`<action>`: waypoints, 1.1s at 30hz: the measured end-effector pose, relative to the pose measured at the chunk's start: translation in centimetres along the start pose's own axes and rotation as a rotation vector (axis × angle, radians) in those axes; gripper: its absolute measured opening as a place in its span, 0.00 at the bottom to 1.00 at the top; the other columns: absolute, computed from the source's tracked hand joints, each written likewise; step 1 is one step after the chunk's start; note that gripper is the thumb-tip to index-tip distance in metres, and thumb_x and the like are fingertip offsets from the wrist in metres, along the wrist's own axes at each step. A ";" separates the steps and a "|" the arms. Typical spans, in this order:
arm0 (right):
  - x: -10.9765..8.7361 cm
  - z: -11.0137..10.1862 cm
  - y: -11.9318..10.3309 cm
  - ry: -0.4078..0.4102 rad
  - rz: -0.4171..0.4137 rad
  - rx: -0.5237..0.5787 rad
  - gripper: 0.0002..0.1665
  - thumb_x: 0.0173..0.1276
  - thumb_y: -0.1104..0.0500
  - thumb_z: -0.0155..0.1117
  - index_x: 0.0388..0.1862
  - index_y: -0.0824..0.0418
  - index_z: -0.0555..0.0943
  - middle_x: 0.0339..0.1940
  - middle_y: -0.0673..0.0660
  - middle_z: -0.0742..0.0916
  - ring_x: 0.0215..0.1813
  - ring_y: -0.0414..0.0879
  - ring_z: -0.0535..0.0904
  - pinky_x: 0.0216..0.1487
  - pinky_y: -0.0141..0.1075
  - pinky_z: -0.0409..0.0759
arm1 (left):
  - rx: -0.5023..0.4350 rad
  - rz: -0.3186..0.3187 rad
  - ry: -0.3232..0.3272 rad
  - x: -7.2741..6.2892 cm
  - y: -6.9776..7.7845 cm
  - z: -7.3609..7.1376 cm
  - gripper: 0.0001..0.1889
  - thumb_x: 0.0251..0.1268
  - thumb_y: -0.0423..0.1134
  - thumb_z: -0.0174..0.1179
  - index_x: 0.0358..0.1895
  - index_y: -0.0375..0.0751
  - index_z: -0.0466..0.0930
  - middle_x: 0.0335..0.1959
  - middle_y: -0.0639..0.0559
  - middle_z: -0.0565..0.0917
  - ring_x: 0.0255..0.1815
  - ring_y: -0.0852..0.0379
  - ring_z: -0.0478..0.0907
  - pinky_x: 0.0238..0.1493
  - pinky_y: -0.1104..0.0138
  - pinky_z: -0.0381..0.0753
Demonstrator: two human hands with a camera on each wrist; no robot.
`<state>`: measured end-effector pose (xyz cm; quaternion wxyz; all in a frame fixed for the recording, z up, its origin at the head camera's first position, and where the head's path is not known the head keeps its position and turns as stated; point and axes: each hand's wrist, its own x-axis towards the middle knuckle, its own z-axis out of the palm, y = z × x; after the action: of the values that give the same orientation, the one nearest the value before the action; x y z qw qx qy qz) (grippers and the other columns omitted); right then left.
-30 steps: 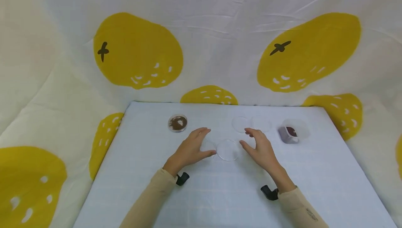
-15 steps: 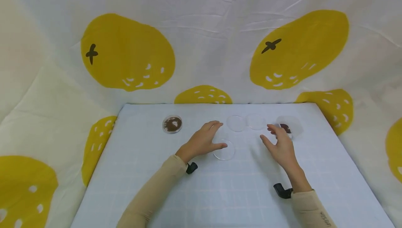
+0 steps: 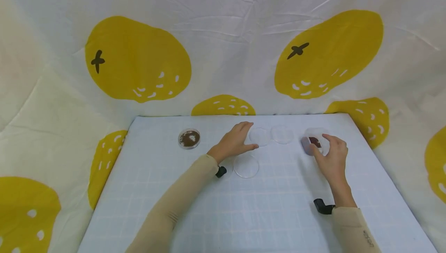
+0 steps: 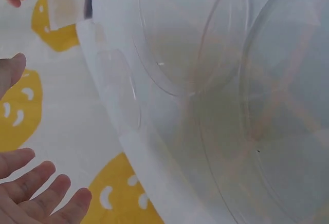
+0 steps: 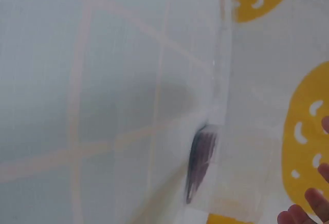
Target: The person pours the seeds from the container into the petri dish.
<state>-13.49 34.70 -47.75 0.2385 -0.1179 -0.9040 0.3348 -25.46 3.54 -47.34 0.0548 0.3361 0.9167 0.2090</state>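
Note:
My right hand (image 3: 332, 158) reaches over a small clear tub (image 3: 306, 145) of dark brown material, thumb in front of it and fingers at its far right side, not curled round it. In the right wrist view the tub (image 5: 202, 162) stands on its own, apart from the fingertips (image 5: 316, 201). My left hand (image 3: 234, 141), fingers spread and holding nothing, hovers just left of a clear round dish (image 3: 259, 137). A second clear dish (image 3: 282, 135) lies to its right. Nearer me is another clear round dish (image 3: 246, 166), with one more partly hidden under my left wrist.
A round dish of brown powdery material (image 3: 189, 138) sits at the back left. Behind the tub is a translucent container or lid (image 3: 317, 132). The white table (image 3: 265, 214) ends at a hanging cloth with yellow fruit prints (image 3: 139, 59).
My right hand has moved right, from beside the near clear dishes to the tub. My left hand has moved forward and right, away from those dishes toward the back pair.

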 end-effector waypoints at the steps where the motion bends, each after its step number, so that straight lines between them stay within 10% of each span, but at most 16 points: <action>1: 0.2 0.0 0.3 -0.006 0.029 -0.007 0.33 0.66 0.62 0.69 0.67 0.73 0.70 0.65 0.74 0.68 0.69 0.69 0.59 0.66 0.63 0.62 | 0.002 -0.006 -0.011 0.5 0.0 0.1 0.48 0.63 0.66 0.62 0.78 0.44 0.55 0.77 0.46 0.60 0.75 0.49 0.58 0.70 0.55 0.66; 14: 1.6 0.8 3.7 -0.128 0.234 0.006 0.58 0.62 0.50 0.74 0.77 0.72 0.51 0.70 0.77 0.61 0.71 0.71 0.54 0.66 0.67 0.59 | -0.012 -0.126 -0.178 5.3 -1.4 2.0 0.53 0.55 0.66 0.68 0.79 0.44 0.55 0.78 0.44 0.58 0.76 0.48 0.56 0.72 0.54 0.61; 33: 2.1 1.4 4.9 -0.193 0.309 0.042 0.65 0.61 0.42 0.74 0.77 0.74 0.46 0.68 0.79 0.64 0.65 0.72 0.63 0.67 0.64 0.63 | -0.011 -0.129 -0.228 6.1 -2.9 3.5 0.47 0.60 0.64 0.66 0.78 0.47 0.58 0.76 0.46 0.62 0.76 0.48 0.57 0.75 0.49 0.53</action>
<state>-15.70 38.35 -51.14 0.0988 -0.2178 -0.8866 0.3958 -31.02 6.69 -51.45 0.1738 0.2979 0.9231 0.1704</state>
